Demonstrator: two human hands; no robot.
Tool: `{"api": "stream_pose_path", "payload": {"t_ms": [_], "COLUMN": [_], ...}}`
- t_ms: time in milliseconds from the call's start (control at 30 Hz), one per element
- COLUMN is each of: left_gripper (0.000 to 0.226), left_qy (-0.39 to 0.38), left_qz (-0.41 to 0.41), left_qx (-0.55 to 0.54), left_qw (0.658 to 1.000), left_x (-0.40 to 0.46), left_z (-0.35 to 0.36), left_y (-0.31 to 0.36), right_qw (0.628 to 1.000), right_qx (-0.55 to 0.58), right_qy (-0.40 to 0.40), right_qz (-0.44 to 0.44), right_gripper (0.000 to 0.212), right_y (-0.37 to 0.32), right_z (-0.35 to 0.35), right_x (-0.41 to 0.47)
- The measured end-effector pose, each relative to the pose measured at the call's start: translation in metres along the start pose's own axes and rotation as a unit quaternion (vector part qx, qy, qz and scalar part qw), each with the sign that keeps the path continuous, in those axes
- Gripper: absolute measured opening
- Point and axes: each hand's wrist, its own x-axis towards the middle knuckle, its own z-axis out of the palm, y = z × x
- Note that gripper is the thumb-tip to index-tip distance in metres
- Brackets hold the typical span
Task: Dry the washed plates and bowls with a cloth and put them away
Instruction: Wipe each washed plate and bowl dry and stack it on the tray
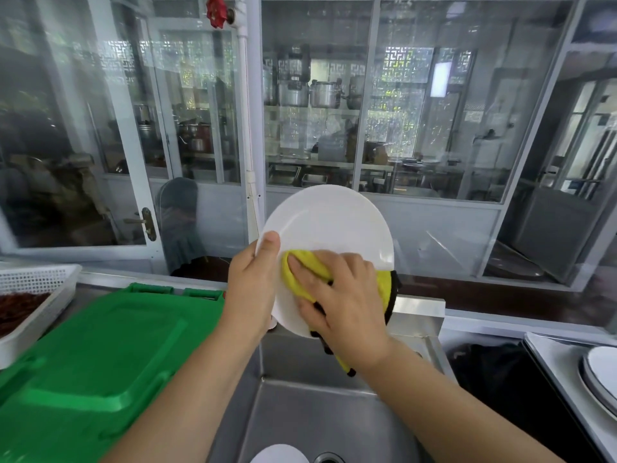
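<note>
I hold a white plate [329,225] upright over the steel sink [310,409]. My left hand [252,282] grips its left rim, thumb on the front face. My right hand [337,295] presses a yellow cloth [300,275] with a black edge flat against the plate's lower front, fingers spread over the cloth. Part of the cloth hangs behind and below the plate. Another white dish [279,454] lies in the sink at the bottom edge. At the far right, stacked white plates [599,372] rest on a counter.
A green plastic crate lid [100,355] covers the counter left of the sink. A white perforated basket [36,295] with dark red contents stands at far left. Glass partitions [367,111] and a white pipe [248,145] rise behind the sink.
</note>
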Motion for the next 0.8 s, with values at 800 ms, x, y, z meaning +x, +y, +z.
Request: {"api": "stream_pose_path", "payload": {"t_ms": [800], "left_gripper": [0.037], "left_qy": [-0.015], "left_qz": [-0.021], "left_qx": [-0.012], "left_qw": [1.0], "left_x": [-0.002], "left_z": [-0.005], "left_y": [-0.002], "right_qw": [0.983], "right_qx": [-0.1], "right_qy": [0.008], "right_qz": [0.153], "right_gripper": [0.047], "right_y": [0.054], "right_z": [-0.017], "right_x": [0.011]}}
